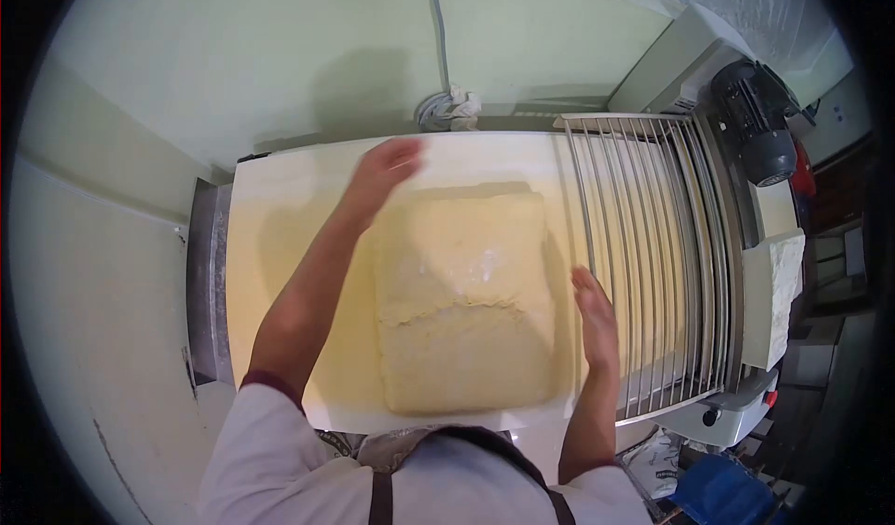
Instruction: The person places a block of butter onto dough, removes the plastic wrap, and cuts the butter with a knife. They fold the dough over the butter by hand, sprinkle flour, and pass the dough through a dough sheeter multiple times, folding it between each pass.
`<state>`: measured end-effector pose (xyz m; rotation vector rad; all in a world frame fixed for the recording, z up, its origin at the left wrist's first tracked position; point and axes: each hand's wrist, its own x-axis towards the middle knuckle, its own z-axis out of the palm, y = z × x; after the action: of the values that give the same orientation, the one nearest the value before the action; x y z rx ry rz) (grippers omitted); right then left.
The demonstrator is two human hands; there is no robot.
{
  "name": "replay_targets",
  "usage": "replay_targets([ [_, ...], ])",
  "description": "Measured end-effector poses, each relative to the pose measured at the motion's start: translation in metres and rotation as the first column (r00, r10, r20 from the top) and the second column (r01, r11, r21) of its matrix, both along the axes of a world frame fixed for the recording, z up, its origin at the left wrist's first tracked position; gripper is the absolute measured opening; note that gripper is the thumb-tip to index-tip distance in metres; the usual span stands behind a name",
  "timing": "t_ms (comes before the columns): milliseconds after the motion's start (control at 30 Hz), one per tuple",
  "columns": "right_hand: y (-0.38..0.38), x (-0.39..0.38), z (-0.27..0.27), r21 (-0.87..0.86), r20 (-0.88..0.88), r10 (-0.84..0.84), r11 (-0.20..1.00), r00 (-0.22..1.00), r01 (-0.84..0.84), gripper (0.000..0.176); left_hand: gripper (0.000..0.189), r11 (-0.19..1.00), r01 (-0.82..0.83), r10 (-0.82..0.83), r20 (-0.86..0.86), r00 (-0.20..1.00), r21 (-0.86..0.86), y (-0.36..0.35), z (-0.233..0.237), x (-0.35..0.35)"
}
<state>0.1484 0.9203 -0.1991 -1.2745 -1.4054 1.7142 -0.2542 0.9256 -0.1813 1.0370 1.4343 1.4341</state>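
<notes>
A thick, pale-yellow, rectangular slab of dough, smooth but crossed by a crinkled seam, lies on the smooth, pale worktop beside a silvery, metal-barred grille. Both hands are empty: the blurred left hand, fingers loosely extended, near its upper-left corner, the right hand, fingers straight, just off its right edge. Lettering on the white bag is illegible.

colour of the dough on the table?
Pale yellow: the dough shows best in the head view, the only one here.
</notes>
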Motion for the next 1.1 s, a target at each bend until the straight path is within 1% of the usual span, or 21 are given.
replay_targets([
  [33,0.025,-0.016,-0.019,0.076,0.134,0.016,0.997,0.991,-0.026,0.085,0.038,0.964,-0.230,0.221,-0.082,0.972,-0.134,-0.019,-0.031,-0.020],
  [67,0.048,-0.035,-0.048,0.145,0.265,0.028,0.987,0.964,-0.069,0.082,0.039,0.885,-0.364,0.306,-0.225,0.925,-0.292,-0.041,-0.071,-0.036],
  [100,0.072,-0.061,-0.056,0.126,0.377,0.013,0.990,0.926,-0.065,0.079,0.040,0.759,-0.503,0.361,-0.376,0.853,-0.414,-0.059,-0.097,-0.044],
  [133,0.091,-0.083,-0.062,0.110,0.483,0.001,0.992,0.876,-0.061,0.077,0.041,0.736,-0.447,0.355,-0.274,0.894,-0.509,-0.070,-0.100,-0.033],
  [167,0.106,-0.093,-0.071,0.066,0.434,0.027,0.996,0.900,-0.062,0.076,0.042,0.710,-0.380,0.355,-0.164,0.920,-0.593,-0.073,-0.100,-0.022],
  [233,0.129,-0.104,-0.090,-0.032,0.342,0.081,0.997,0.936,-0.075,0.074,0.041,0.700,-0.295,0.381,-0.009,0.924,-0.650,-0.061,-0.083,-0.005],
  [267,0.128,-0.112,-0.090,-0.061,0.350,0.018,0.998,0.937,0.004,0.070,0.040,0.698,-0.243,0.391,0.074,0.917,-0.673,-0.059,-0.076,0.002],
  [300,0.126,-0.113,-0.089,0.041,0.440,0.002,0.999,0.898,-0.022,0.070,0.042,0.736,-0.266,0.363,0.031,0.931,-0.623,-0.061,-0.073,0.006],
  [367,0.113,-0.118,-0.058,0.248,0.593,-0.078,0.965,0.802,-0.089,0.071,0.046,0.813,-0.292,0.304,-0.062,0.951,-0.504,-0.058,-0.070,0.012],
  [433,0.114,-0.114,-0.064,0.316,0.580,-0.107,0.943,0.807,-0.102,0.071,0.051,0.777,-0.457,0.285,-0.405,0.869,-0.433,-0.056,-0.074,0.018],
  [467,0.108,-0.108,-0.070,0.334,0.582,-0.116,0.937,0.805,-0.106,0.071,0.053,0.758,-0.519,0.252,-0.558,0.791,-0.394,-0.062,-0.077,0.023],
  [567,0.118,-0.111,-0.061,0.200,0.662,0.020,0.959,0.749,-0.202,0.072,0.060,0.694,-0.550,0.217,-0.594,0.774,-0.464,-0.063,-0.073,0.026],
  [600,0.112,-0.116,-0.058,0.404,0.706,-0.119,0.877,0.698,-0.259,0.072,0.058,0.750,-0.524,0.297,-0.503,0.812,-0.403,-0.070,-0.080,0.022],
  [667,0.098,-0.165,-0.058,0.629,0.646,-0.159,0.665,0.746,-0.403,0.078,0.056,0.842,-0.480,0.409,-0.287,0.866,-0.246,-0.084,-0.098,0.021],
  [700,0.077,-0.203,-0.063,0.614,0.668,-0.082,0.623,0.739,-0.486,0.080,0.055,0.883,-0.417,0.417,-0.050,0.908,-0.214,-0.091,-0.105,0.022],
  [733,0.059,-0.245,-0.051,0.487,0.784,0.074,0.541,0.616,-0.686,0.080,0.054,0.919,-0.355,0.384,0.191,0.903,-0.172,-0.102,-0.112,0.025],
  [767,0.040,-0.283,-0.046,0.444,0.825,0.110,0.479,0.554,-0.757,0.077,0.053,0.945,-0.305,0.327,0.423,0.845,-0.120,-0.108,-0.120,0.029],
  [833,0.019,-0.320,-0.056,0.406,0.871,0.129,0.350,0.473,-0.844,0.075,0.052,0.941,-0.326,0.330,0.480,0.813,-0.094,-0.109,-0.124,0.034],
  [867,0.019,-0.325,-0.058,0.432,0.867,0.096,0.341,0.488,-0.835,0.075,0.052,0.936,-0.340,0.338,0.510,0.791,-0.092,-0.109,-0.126,0.033],
  [933,0.015,-0.328,-0.063,0.476,0.857,0.042,0.314,0.513,-0.821,0.075,0.051,0.922,-0.378,0.369,0.486,0.792,-0.083,-0.106,-0.132,0.032],
  [1100,0.015,-0.330,-0.068,0.483,0.846,0.069,0.321,0.529,-0.814,0.075,0.053,0.922,-0.382,0.368,0.436,0.821,-0.059,-0.109,-0.128,0.033],
])
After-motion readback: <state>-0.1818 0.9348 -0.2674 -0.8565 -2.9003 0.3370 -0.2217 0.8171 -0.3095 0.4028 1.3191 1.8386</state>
